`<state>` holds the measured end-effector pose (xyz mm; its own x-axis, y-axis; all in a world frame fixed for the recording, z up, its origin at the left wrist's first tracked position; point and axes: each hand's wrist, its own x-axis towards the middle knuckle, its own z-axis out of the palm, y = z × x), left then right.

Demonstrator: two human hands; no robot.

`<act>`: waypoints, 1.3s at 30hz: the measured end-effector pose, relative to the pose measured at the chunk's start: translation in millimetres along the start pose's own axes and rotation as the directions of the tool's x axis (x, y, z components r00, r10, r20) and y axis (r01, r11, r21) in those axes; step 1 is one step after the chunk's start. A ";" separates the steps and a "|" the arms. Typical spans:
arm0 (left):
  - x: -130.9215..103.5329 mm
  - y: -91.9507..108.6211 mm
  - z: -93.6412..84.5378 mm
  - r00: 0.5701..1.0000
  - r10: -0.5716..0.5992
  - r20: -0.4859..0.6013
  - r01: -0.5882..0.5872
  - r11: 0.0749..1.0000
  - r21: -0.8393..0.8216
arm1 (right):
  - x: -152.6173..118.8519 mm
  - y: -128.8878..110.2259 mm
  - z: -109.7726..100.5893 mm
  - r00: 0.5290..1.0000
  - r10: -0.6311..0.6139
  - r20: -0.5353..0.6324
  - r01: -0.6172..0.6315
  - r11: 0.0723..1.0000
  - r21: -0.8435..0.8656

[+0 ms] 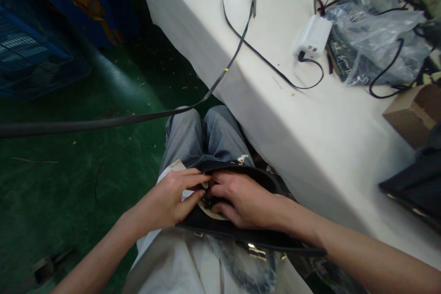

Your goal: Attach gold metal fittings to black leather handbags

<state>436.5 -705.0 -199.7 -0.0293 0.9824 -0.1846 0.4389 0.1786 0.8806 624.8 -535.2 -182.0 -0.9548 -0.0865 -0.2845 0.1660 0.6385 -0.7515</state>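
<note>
Lit dimly and unevenly: palest across the white surface (203,4), greyer down its draped side, darkest beneath that edge and inside the black bag (237,235). Streaked with hazy glare on the green floor (79,202), touched with small glints on the clear plastic (375,30) and gold clasp (257,251). Softly focused throughout, murky around the blue crate (34,57), and stretched by wide-angle distortion toward the corners.

Out of Sight, Out of Frame

The person's bare right hand (237,195) has its fingertips partly hidden inside a black bag with gold-coloured fittings (220,230); what they touch is unclear. The left edge cuts off a flat dark-grey cable (103,125); the right, a brown cardboard box (401,115). Small print (277,83) on the white-covered table (330,133) is illegible.
</note>
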 end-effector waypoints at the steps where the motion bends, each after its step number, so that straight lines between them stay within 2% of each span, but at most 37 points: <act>1: 1.2 0.5 -1.1 1.000 -0.013 -0.007 0.013 1.000 -0.019 | 0.5 0.4 -0.3 1.000 -0.023 -0.013 0.023 1.000 0.005; 5: 8.3 0.7 -3.3 0.995 -0.058 -0.080 0.053 0.997 -0.059 | 2.1 0.5 -1.2 0.991 -0.091 -0.101 0.091 0.996 -0.011; 8: 16.4 1.8 -1.8 0.987 -0.111 -0.112 0.096 0.986 -0.135 | 2.4 1.6 -3.6 0.984 -0.057 -0.169 0.057 0.998 -0.002; 10: 21.8 3.3 0.8 0.982 -0.158 -0.107 0.132 0.967 -0.218 | 2.4 4.0 -7.2 0.987 -0.038 -0.153 0.042 0.999 0.023; 13: 28.0 3.4 6.3 0.974 -0.211 -0.087 0.171 0.928 -0.330 | 2.8 9.4 -13.0 0.998 -0.046 -0.041 0.047 0.998 0.036; 17: 33.2 -4.1 14.9 0.947 -0.314 -0.066 0.234 0.817 -0.527 | 3.4 12.0 -13.1 0.994 -0.091 0.054 0.094 0.994 -0.052; 21: 38.6 -13.3 21.9 0.915 -0.400 -0.055 0.261 0.689 -0.676 | 3.5 11.4 -5.5 0.998 -0.062 0.004 0.062 0.984 -0.166; 25: 44.4 -15.7 24.4 0.882 -0.468 -0.052 0.275 0.602 -0.749 | 2.7 22.4 -1.2 0.997 -0.046 -0.060 0.035 0.985 -0.171; 29: 47.1 -14.0 23.7 0.871 -0.490 -0.046 0.277 0.565 -0.777 | -2.1 34.4 -8.0 0.991 0.064 -0.115 -0.068 0.997 -0.038; 33: 46.3 -10.8 25.3 0.870 -0.490 -0.063 0.262 0.566 -0.782 | -8.5 36.7 -13.2 0.992 0.034 -0.120 -0.027 0.998 0.056; 35: 46.1 -8.9 26.5 0.870 -0.488 -0.077 0.266 0.594 -0.759 | -10.1 35.0 -11.0 0.994 -0.012 -0.107 0.014 1.000 0.015; 39: 45.7 -6.6 27.0 0.869 -0.482 -0.109 0.260 0.633 -0.729 | -9.7 28.8 -3.8 0.989 -0.081 -0.121 0.049 0.968 -0.248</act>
<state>456.5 -662.8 -225.8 -0.3347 0.7737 -0.5379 -0.3839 0.4093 0.8277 637.9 -513.1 -198.6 -0.9880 -0.0448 -0.1480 0.0525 0.8030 -0.5936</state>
